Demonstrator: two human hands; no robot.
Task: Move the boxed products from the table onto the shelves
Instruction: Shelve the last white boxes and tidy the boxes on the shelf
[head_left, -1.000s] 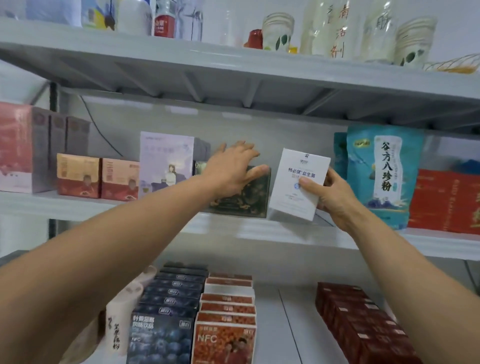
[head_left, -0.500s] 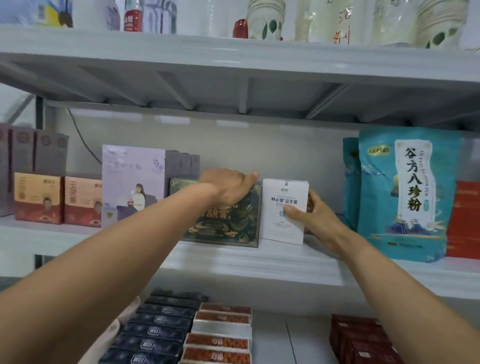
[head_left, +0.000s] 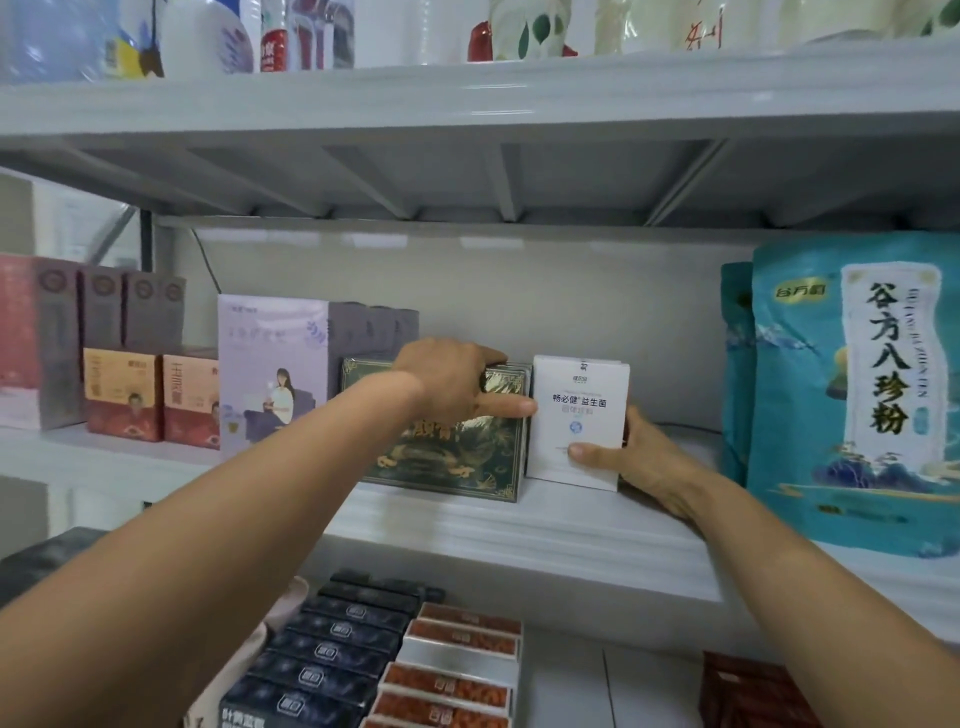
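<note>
The white box (head_left: 576, 421), small with dark print and a blue emblem, stands upright on the middle shelf (head_left: 519, 535), touching the green box (head_left: 452, 462) at its 9 o'clock. The right hand (head_left: 644, 460) grips it from 4 o'clock, thumb across the front, the rest behind. The left hand (head_left: 449, 382) holds the green box's top edge, fingers (head_left: 483, 356) hooked over, thumb reaching the white box's side. A teal bag (head_left: 857, 395) stands apart at 3 o'clock. Dark boxes (head_left: 332, 649) and orange boxes (head_left: 457, 675) fill the shelf below.
</note>
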